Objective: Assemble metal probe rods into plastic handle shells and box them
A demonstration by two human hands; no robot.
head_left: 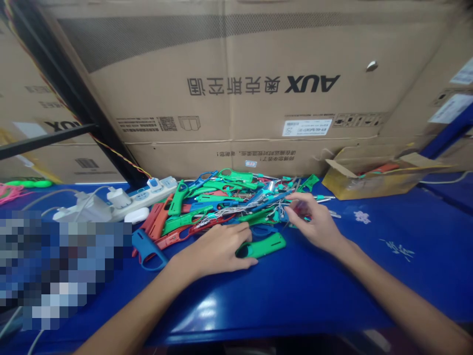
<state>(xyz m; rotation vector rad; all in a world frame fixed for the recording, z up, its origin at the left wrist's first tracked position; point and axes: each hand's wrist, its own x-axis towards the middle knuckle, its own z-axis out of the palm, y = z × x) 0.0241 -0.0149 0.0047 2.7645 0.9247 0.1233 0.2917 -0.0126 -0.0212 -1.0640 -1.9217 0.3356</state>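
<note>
A pile of plastic gas-lighter casings (192, 217) in green, blue and red, mixed with metal tubes and thin white wires (236, 209), lies on the blue table. My left hand (218, 246) rests at the pile's front edge, thumb and fingers closed around the looped end of a green lighter casing (268, 246). At the pile's right side, my right hand (316, 222) has its thumb and forefinger curled towards each other beside the wires. Whatever lies between those fingertips is too small to make out. A blue lighter casing (148, 249) sits left of my left hand.
Behind the pile stands a large cardboard sheet (236, 113). An open cardboard box (369, 185) with red pieces inside is at the back right. A white power strip (144, 197) with plugs lies at left. Small scraps (399, 249) dot the blue table (314, 296).
</note>
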